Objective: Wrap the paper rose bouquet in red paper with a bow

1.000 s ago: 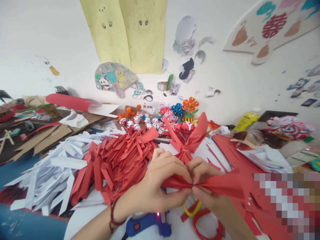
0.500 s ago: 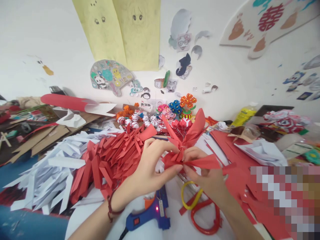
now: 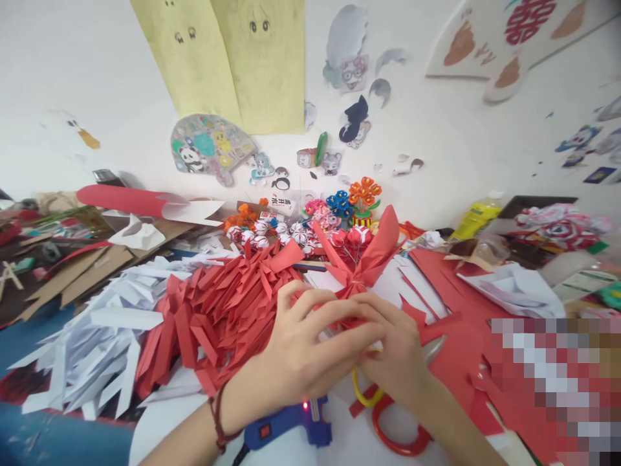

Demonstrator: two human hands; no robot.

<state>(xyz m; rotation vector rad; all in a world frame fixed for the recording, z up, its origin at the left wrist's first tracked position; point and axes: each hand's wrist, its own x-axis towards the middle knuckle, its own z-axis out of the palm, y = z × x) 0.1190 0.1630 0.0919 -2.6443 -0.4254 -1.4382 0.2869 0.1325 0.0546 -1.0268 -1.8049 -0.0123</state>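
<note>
I see the left hand (image 3: pixel 315 353) and right hand (image 3: pixel 398 353) meeting at mid-frame, fingers curled and overlapping; I can't tell whether either grips anything. The red paper bow (image 3: pixel 361 278) shows just above them. I have a glue gun (image 3: pixel 284 422) at bottom centre, red strips (image 3: pixel 228 310) centre-left, white strips (image 3: pixel 114 317) farther left.

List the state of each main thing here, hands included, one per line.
Left hand: fingers bent, meeting the other; grip hidden.
Right hand: fingers bent; grip hidden.
Blue glue gun: lying down, red light lit.
Scissors: partly covered; open or shut unclear.
Red paper strips: loosely heaped.
White paper strips: loosely heaped.
Gathered red paper: pinched together, ends flared.
</note>
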